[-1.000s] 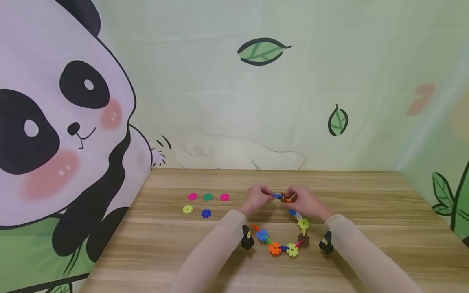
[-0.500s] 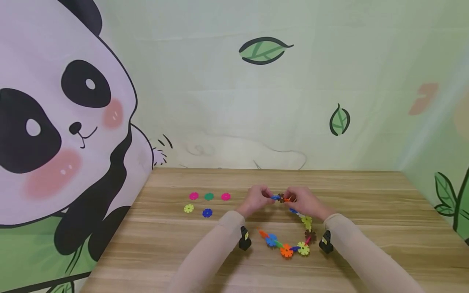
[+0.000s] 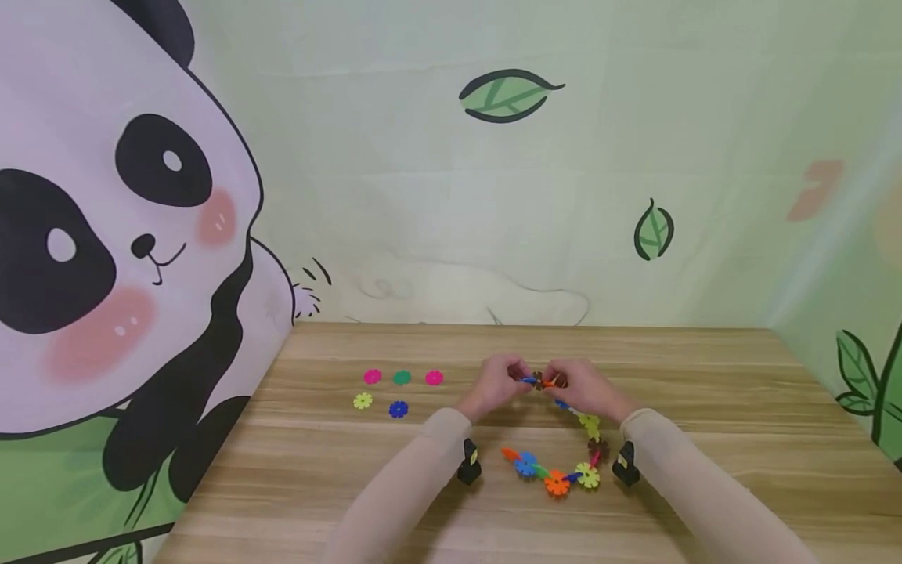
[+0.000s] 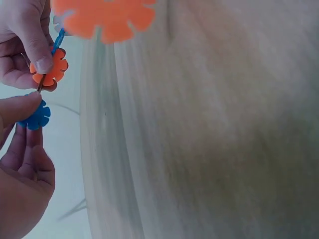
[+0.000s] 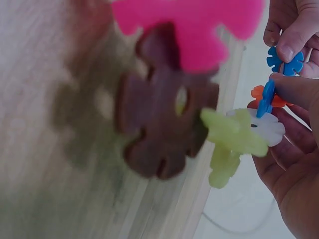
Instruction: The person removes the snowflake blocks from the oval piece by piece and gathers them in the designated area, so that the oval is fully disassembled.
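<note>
My left hand (image 3: 517,379) pinches a blue flower-shaped disc (image 4: 35,115) between thumb and finger. Facing it, my right hand (image 3: 561,382) pinches an orange disc (image 4: 50,69) at the top end of a chain of joined discs (image 3: 590,427). A brown disc (image 3: 539,381) sits edge-on between the two. The chain hangs from the right hand and curves along the table to an orange disc (image 3: 557,482) and a blue one (image 3: 524,464). In the right wrist view the chain's yellow-green (image 5: 232,144), brown (image 5: 164,124) and pink (image 5: 189,25) discs hang close to the lens, blurred.
Several loose discs lie on the wooden table (image 3: 705,376) to the left: pink (image 3: 372,377), green (image 3: 402,377), pink (image 3: 434,377), yellow (image 3: 362,400) and blue (image 3: 398,409). A printed backdrop with a panda closes off the back and sides.
The lower end of the chain has slid to the right along the table. Both hands have stayed in place, still pinching their discs together.
</note>
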Motion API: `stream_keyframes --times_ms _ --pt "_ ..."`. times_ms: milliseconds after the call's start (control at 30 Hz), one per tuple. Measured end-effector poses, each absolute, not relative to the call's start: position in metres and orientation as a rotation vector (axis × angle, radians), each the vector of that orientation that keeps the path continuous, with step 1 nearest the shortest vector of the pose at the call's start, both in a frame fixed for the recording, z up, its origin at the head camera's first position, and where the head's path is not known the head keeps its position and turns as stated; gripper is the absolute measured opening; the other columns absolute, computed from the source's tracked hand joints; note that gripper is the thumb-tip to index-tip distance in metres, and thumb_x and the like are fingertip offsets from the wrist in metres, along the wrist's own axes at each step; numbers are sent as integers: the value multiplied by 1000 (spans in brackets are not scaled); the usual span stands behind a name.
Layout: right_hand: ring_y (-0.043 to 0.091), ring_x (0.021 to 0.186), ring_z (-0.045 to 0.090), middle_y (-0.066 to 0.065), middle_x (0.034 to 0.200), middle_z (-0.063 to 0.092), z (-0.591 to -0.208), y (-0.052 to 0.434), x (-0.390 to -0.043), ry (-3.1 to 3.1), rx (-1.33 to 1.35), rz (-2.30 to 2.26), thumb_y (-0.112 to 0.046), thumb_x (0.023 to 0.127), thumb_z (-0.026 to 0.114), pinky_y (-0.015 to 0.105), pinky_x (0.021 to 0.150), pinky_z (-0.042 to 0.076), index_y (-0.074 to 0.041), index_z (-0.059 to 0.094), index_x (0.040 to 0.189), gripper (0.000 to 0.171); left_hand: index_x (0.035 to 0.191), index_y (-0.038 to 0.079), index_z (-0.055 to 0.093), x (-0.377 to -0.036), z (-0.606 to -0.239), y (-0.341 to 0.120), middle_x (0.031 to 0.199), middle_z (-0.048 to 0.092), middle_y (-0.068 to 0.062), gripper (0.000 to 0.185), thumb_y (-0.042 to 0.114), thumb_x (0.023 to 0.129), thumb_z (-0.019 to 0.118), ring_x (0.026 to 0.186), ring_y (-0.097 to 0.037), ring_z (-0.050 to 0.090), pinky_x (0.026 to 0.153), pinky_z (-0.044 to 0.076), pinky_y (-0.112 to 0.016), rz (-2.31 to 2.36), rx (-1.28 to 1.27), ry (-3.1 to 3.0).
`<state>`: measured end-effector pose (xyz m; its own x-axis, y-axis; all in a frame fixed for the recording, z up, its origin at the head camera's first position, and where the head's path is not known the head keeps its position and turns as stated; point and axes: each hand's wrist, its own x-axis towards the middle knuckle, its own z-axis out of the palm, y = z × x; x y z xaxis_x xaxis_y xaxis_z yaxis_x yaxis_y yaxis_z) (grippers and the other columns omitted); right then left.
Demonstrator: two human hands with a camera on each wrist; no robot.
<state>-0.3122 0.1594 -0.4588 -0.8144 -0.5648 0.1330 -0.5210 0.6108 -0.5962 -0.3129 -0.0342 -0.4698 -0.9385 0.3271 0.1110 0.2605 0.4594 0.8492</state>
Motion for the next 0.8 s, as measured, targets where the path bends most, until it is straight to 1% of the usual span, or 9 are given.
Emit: stream_keyframes --times_ms 233,567,800 --pt "10 74 60 -2 85 65 -458 162 -314 2757 -952 -991 -5 86 68 26 64 51 -8 64 91 7 84 5 66 -314 -469 -33 79 64 1 8 -1 82 71 73 -7 58 66 48 -19 1492 593 2654" --pt "11 72 61 3 83 66 -454 161 -313 2759 -908 -1018 -4 87 67 26 60 51 -5 64 91 5 81 7 65 -312 -464 -28 77 64 2 9 2 81 73 71 -7 58 63 48 -18 1441 545 2754" --pt "10 71 60 0 81 65 -456 163 -316 2776 -901 -1015 -5 86 68 26 59 50 -7 64 90 6 80 6 66 -311 -463 -26 78 66 -2 8 3 82 73 70 -6 58 62 48 -17 1396 561 2817"
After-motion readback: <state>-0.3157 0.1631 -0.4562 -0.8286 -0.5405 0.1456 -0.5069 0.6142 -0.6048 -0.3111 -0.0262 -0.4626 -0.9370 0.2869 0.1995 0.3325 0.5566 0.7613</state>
